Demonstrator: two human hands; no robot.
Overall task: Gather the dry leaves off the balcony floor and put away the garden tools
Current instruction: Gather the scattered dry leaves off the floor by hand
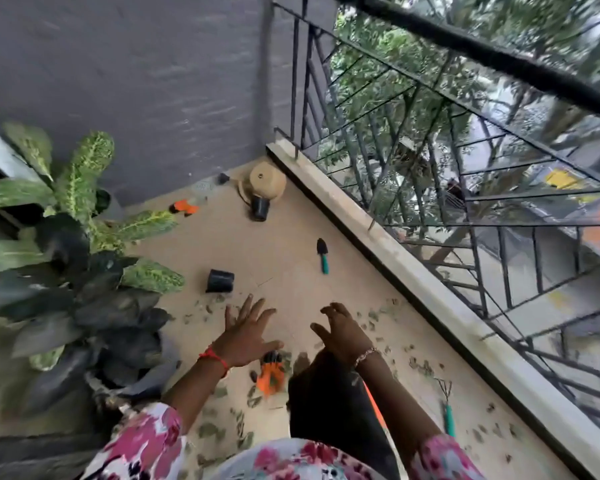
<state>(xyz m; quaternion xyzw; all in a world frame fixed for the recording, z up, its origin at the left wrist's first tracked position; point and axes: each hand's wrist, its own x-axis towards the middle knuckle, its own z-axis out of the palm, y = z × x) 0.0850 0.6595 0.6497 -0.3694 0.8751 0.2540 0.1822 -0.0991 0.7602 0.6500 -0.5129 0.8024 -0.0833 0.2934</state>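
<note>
Dry leaves (378, 317) lie scattered over the tan balcony floor (291, 258), thickest near me. My left hand (248, 336) hovers with fingers spread and holds nothing. My right hand (342, 332) hangs beside it with loosely curled fingers, also holding nothing. An orange garden glove (271, 377) lies just under my left hand. A small trowel with a teal handle (323, 255) lies farther out. A hand rake with a teal handle (447, 407) lies at the right near the ledge. A second orange glove (185, 207) lies far by the wall.
A black pot (220, 280) lies on its side; another black pot (260, 208) sits by a tan pot (267, 181) in the corner. Big leafy plants (77, 244) crowd the left. A concrete ledge (388, 258) and black railing (465, 188) bound the right. A dark garment (329, 403) hangs below my right hand.
</note>
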